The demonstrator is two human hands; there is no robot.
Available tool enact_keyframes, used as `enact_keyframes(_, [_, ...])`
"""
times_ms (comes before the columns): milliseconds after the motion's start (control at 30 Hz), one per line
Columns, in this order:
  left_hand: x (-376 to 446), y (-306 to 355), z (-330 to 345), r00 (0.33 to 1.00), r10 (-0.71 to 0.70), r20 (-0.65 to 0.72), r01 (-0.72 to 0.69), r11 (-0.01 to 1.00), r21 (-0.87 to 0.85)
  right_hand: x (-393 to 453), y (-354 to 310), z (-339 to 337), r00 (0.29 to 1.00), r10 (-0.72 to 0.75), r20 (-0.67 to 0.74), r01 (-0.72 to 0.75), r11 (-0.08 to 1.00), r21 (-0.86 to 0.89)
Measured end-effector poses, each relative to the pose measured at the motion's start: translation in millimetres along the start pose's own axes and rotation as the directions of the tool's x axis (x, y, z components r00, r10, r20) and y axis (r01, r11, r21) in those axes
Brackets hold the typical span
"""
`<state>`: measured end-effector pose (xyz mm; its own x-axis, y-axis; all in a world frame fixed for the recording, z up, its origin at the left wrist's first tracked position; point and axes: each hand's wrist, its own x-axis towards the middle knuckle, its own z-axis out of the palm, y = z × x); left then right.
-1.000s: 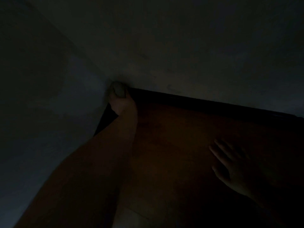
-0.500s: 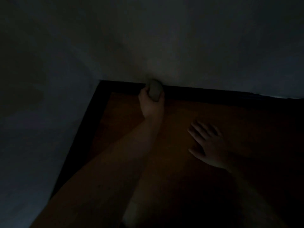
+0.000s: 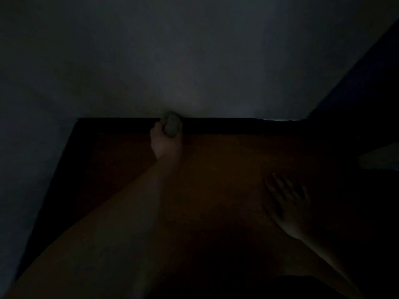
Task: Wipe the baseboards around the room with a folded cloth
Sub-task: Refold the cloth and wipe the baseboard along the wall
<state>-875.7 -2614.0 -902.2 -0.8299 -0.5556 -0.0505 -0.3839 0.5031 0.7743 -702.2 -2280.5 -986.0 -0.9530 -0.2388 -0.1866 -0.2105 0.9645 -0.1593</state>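
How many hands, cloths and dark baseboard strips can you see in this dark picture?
Hands: 2, the left hand gripping the cloth and the right hand flat on the floor.
Cloths: 1, the cloth.
Baseboard strips: 2, the back baseboard and the left baseboard.
Total: 5.

text: none readable
labels/brands: none made out
numbers/signs: none made out
cause: frame too dark for any lettering
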Motion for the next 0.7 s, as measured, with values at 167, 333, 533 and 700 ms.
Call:
enact_keyframes(167, [-29.4,14.5,21.0,0.996,0.064,-0.066,-0.066,0.998,-0.019,1.7,6.1,2.7,0.999,-0.036,-0.021,0.036,0.999,-0.007])
enact_keyframes(333, [-59.1,38.2,51.0,0.993,0.04,-0.109,-0.049,0.996,-0.081,2.4,8.5,3.2,0.994,-0.066,-0.09,0.066,0.998,-0.007])
enact_keyframes(533, [-98.4,62.6,84.8,0.996,0.083,-0.029,-0.086,0.986,-0.14,0.1,11.9,4.6,0.995,-0.072,-0.074,0.072,0.997,-0.001])
enact_keyframes(700, [-98.7,55.7,84.0,0.952,0.266,0.154,-0.248,0.961,-0.122,-1.1,10.1,2.1,0.993,-0.067,-0.102,0.07,0.997,0.026])
